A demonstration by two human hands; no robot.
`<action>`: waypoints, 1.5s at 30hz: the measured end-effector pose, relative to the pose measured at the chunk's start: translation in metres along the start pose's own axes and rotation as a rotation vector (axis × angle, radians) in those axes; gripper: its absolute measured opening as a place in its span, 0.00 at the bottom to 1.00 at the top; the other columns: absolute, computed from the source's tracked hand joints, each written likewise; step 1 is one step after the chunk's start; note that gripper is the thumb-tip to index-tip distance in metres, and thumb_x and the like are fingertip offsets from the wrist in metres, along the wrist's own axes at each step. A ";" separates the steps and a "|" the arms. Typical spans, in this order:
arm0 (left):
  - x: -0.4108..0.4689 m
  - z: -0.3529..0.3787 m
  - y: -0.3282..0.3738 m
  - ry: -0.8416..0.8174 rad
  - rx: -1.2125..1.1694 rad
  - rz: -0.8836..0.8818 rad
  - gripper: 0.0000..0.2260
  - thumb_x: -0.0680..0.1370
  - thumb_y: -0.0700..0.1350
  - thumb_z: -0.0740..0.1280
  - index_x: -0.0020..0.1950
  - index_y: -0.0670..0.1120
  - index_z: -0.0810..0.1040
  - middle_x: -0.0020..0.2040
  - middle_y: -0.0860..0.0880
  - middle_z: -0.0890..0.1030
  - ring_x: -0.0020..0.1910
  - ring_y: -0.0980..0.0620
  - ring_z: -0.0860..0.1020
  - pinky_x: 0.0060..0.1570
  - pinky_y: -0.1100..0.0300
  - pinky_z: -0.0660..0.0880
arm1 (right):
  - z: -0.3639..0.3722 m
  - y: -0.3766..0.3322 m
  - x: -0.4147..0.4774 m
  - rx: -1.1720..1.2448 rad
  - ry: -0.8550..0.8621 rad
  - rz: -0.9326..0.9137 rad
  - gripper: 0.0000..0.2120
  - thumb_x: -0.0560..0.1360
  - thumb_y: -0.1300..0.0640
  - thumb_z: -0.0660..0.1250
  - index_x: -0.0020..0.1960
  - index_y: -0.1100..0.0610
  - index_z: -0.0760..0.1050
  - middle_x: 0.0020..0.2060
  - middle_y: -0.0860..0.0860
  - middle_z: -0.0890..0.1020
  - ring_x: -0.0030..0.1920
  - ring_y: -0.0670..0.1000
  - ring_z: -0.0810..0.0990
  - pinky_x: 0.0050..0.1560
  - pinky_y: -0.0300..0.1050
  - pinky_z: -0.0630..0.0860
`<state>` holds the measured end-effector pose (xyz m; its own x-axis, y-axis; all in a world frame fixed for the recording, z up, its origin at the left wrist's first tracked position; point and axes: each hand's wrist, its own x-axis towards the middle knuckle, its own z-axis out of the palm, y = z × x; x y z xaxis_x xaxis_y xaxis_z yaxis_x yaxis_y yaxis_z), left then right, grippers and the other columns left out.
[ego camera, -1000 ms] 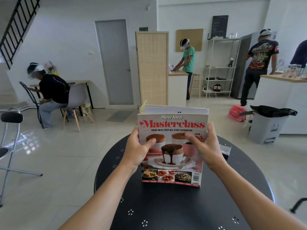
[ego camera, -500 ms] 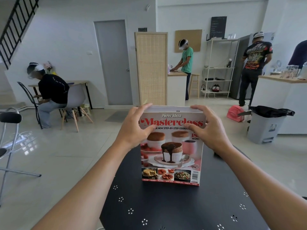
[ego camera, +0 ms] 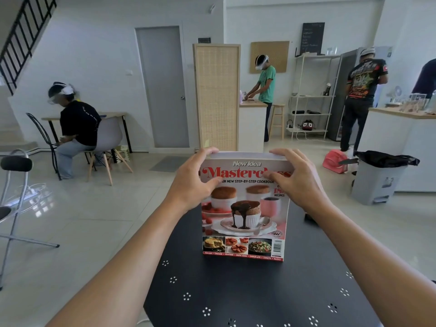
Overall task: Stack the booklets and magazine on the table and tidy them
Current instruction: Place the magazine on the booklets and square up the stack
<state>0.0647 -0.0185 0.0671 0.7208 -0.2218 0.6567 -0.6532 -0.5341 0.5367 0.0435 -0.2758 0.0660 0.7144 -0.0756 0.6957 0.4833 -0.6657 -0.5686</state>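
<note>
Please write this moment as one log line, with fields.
step: squaring stack | left hand: on top edge | right hand: on top edge | magazine: upright, front | table: under stack

Magazine [ego camera: 245, 215] cover: "New Idea", "Step-by-step cookbook", "Recipes".

Walls: white, grey door [ego camera: 165, 87] shut.
Floor: glossy pale tiles [ego camera: 77, 215].
Furniture: rattan screen [ego camera: 217, 95], white shelving [ego camera: 311, 95], grey bin [ego camera: 375, 182].

Black surface [ego camera: 236, 303] under my stack

I see the magazine [ego camera: 244, 223] standing upright, its bottom edge on the dark top dotted with small white flower-like perforations.
</note>
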 end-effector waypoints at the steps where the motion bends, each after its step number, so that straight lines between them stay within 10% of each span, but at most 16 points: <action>1: -0.001 0.002 -0.001 0.001 -0.006 -0.006 0.29 0.73 0.43 0.76 0.68 0.57 0.67 0.57 0.54 0.75 0.55 0.53 0.77 0.48 0.57 0.82 | 0.000 0.002 -0.001 0.044 -0.004 0.013 0.26 0.69 0.55 0.77 0.65 0.46 0.74 0.53 0.48 0.78 0.50 0.51 0.81 0.46 0.47 0.83; 6: -0.015 0.014 -0.010 0.037 -0.415 -0.326 0.34 0.74 0.38 0.74 0.72 0.56 0.59 0.57 0.49 0.81 0.57 0.52 0.80 0.52 0.55 0.81 | 0.001 0.024 -0.024 0.722 -0.127 0.358 0.34 0.71 0.60 0.74 0.72 0.50 0.63 0.55 0.56 0.84 0.55 0.56 0.84 0.54 0.57 0.81; 10: -0.024 0.030 -0.016 0.001 -0.459 -0.479 0.16 0.78 0.39 0.69 0.64 0.49 0.74 0.57 0.50 0.83 0.61 0.48 0.78 0.60 0.45 0.77 | 0.018 0.028 -0.036 0.646 -0.174 0.463 0.11 0.75 0.60 0.69 0.57 0.57 0.78 0.52 0.52 0.86 0.56 0.55 0.83 0.62 0.62 0.75; 20: -0.010 0.037 -0.013 0.192 -0.526 -0.449 0.14 0.79 0.38 0.66 0.61 0.54 0.74 0.55 0.56 0.82 0.54 0.59 0.78 0.43 0.66 0.73 | 0.026 0.007 -0.009 0.632 -0.060 0.409 0.15 0.77 0.65 0.66 0.63 0.62 0.72 0.56 0.56 0.83 0.57 0.54 0.82 0.59 0.57 0.78; 45: -0.038 0.041 -0.051 0.051 -0.533 -0.519 0.12 0.80 0.40 0.66 0.61 0.54 0.75 0.57 0.52 0.82 0.57 0.53 0.80 0.56 0.51 0.79 | 0.051 0.031 -0.038 0.651 -0.137 0.445 0.14 0.77 0.59 0.67 0.62 0.54 0.73 0.52 0.51 0.85 0.51 0.50 0.85 0.47 0.47 0.83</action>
<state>0.0806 -0.0162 -0.0069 0.9641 -0.0041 0.2656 -0.2649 -0.0891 0.9602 0.0569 -0.2557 -0.0002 0.9449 -0.1123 0.3075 0.3067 -0.0247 -0.9515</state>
